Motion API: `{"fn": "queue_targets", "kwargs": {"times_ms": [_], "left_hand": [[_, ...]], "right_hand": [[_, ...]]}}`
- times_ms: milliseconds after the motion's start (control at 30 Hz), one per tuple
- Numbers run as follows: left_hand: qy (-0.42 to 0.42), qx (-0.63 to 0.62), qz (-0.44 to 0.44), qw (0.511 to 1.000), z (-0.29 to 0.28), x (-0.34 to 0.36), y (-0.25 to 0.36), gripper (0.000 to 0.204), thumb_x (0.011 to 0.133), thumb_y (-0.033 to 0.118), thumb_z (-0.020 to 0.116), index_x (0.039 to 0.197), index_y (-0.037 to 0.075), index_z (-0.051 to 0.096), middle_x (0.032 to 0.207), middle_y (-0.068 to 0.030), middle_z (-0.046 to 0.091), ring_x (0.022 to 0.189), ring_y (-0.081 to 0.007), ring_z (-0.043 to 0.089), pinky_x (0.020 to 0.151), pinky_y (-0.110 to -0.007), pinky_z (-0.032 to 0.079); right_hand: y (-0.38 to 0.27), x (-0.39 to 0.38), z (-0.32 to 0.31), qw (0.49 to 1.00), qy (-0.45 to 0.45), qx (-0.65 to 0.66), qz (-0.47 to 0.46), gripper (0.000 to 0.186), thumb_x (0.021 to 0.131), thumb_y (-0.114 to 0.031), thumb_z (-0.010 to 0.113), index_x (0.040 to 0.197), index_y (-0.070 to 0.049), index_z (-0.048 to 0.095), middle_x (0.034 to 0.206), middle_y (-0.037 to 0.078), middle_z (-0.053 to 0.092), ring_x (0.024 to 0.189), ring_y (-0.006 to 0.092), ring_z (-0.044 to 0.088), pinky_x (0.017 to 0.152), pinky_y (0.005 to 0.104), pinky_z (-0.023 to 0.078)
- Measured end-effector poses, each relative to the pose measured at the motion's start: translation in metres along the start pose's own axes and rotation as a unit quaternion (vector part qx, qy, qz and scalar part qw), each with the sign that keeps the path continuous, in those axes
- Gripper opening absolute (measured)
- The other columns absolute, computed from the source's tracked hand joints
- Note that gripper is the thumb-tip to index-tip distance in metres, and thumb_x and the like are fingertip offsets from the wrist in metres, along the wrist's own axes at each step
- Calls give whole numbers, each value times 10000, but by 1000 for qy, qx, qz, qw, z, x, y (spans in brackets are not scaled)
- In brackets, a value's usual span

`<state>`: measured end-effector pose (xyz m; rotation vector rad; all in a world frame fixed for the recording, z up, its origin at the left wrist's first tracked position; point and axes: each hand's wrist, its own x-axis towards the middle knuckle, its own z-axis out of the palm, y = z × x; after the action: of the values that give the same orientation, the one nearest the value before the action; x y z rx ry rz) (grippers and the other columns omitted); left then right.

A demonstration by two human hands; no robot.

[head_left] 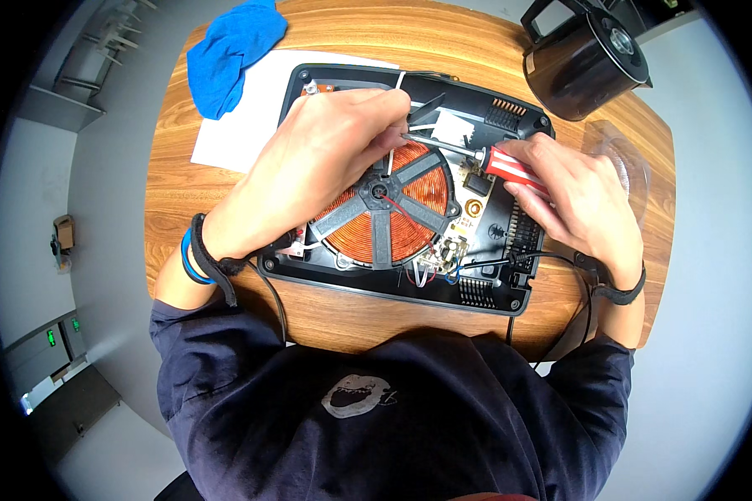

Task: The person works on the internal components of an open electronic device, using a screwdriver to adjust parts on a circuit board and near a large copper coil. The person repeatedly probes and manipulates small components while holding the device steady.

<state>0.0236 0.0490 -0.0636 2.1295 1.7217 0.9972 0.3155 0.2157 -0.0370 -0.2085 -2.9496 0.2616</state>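
An opened induction cooker lies on the wooden table, its black casing holding a round copper coil with dark spokes and a circuit board. My right hand is closed round the red-and-white handle of a screwdriver, whose shaft points left above the coil's far edge. At the shaft's tip, the fingers of my left hand are pinched together; whatever is between them is too small or hidden to name. That hand covers the coil's far left part.
A blue cloth and white paper lie at the far left. At the far right stands a dark kettle, with a clear plastic piece nearer to me. Black cables run off the table's near edge.
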Motion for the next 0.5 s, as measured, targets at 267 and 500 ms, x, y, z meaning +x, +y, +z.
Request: {"fn": "queue_targets", "kwargs": {"times_ms": [267,500], "left_hand": [[-4,5,0,1000,-1,-1,-2,387,949,-7,851,890,18,469,962,-144,743,832,-381,676,733,-418,555],[-7,2,0,1000,0,-1,-5,407,940,2,869,886,10,466,977,-148,737,824,-371,664,723,-418,548]], "right_hand": [[0,2,0,1000,3,-6,-3,332,1056,-269,776,1290,-38,728,1047,143,722,905,348,776,726,436,638],[0,1,-1,1000,2,-6,1,331,1054,-266,778,1294,-43,729,1051,136,723,904,342,777,717,435,636]]}}
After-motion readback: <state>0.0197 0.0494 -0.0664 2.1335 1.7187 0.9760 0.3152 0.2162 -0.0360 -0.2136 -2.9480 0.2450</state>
